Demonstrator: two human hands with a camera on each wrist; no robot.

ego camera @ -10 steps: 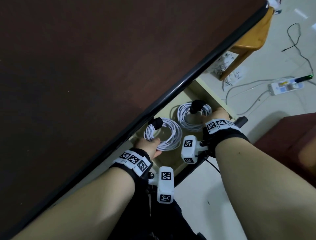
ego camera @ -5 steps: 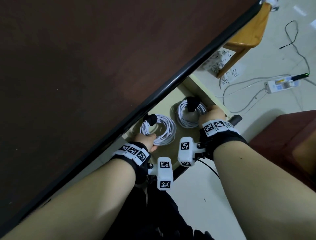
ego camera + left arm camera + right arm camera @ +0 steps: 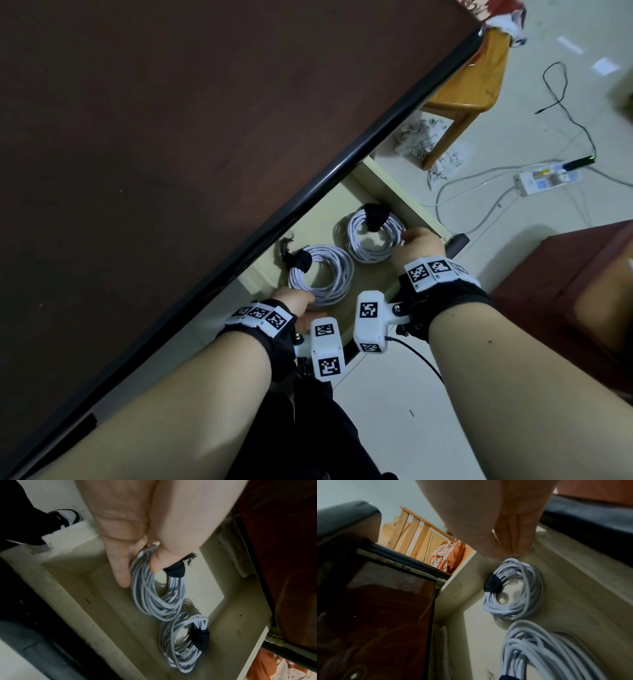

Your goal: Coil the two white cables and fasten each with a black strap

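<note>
Two white cable coils sit in a pale open drawer [image 3: 404, 198] under the table edge. The left coil [image 3: 322, 277] [image 3: 154, 595], bound by a black strap [image 3: 301, 258] [image 3: 175, 570], is tilted up; my left hand [image 3: 294, 301] [image 3: 139, 573] pinches its near rim between thumb and fingers. The right coil [image 3: 373, 236] [image 3: 518, 595] lies flat on the drawer floor with its black strap [image 3: 375, 216] [image 3: 493, 583] at the far side. My right hand [image 3: 421, 243] [image 3: 510, 547] meets its near right rim; whether it pinches the cable is hidden.
The dark brown tabletop [image 3: 171, 137] with a black edge overhangs the drawer. On the floor to the right lie a wooden chair [image 3: 469, 85], a white power strip [image 3: 544, 176] with loose cords, and a dark red cabinet [image 3: 565, 291].
Both hands have lowered the coils deeper into the drawer. The right coil now lies flat on the drawer floor, while the left coil stays tilted in my left hand.
</note>
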